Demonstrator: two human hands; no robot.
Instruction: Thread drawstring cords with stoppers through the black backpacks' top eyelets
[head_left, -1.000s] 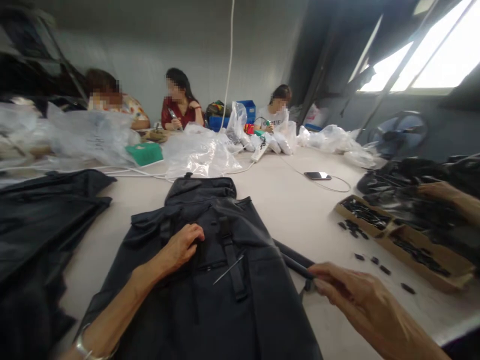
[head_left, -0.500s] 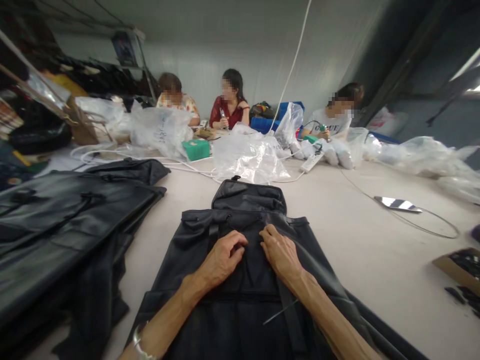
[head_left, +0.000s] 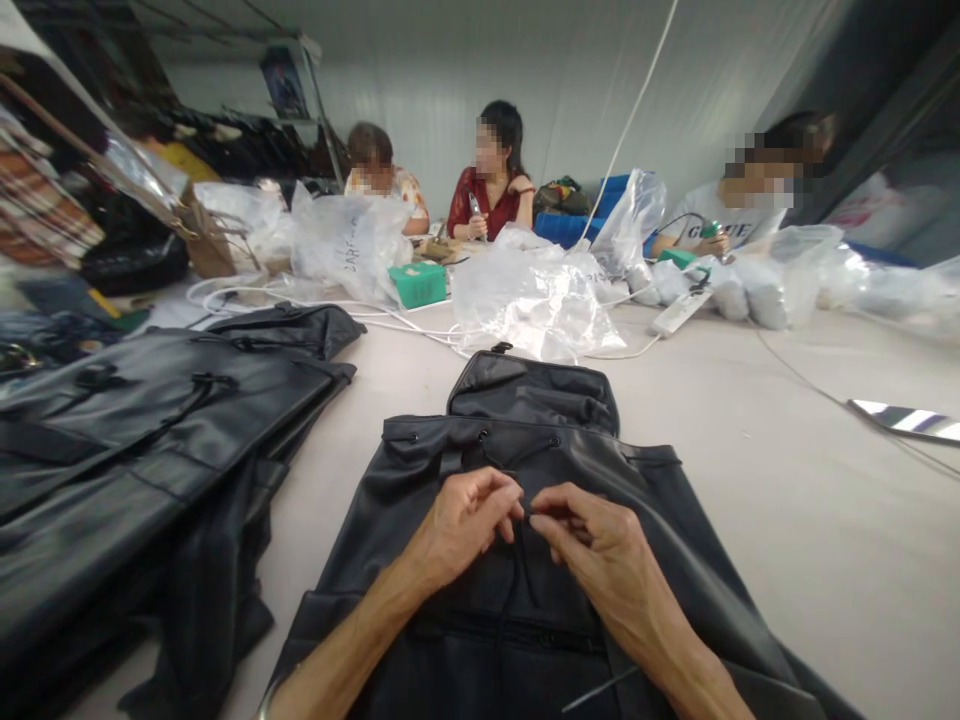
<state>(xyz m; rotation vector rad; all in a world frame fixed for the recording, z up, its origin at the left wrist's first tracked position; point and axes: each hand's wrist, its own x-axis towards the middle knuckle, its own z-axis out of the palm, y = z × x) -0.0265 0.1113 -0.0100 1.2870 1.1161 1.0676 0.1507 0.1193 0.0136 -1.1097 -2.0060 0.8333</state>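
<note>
A black backpack [head_left: 420,470] lies in front of me, its flap [head_left: 536,385] folded out toward the far side. Eyelets run along its top edge, and a thin black drawstring [head_left: 523,578] hangs down the middle. My left hand [head_left: 466,520] is closed in a pinch on the drawstring just below the eyelets. Facing it, my right hand [head_left: 600,535] pinches the same cord with thumb and forefinger; the exact grip is partly hidden. Beside my right wrist, a thin metal rod [head_left: 600,690] lies on the bag, partly covered by the forearm.
More black backpacks [head_left: 150,420] are stacked at the left. Clear plastic bags [head_left: 536,300], a green box [head_left: 417,285], white cables and a power strip [head_left: 681,312] line the far side. A phone [head_left: 907,420] lies at right. Several people sit across the table [head_left: 810,500].
My hands have come closer together, with fingertips nearly meeting at the cord. The right hand has turned, thumb and forefinger now in a pinch. The view has shifted a little left.
</note>
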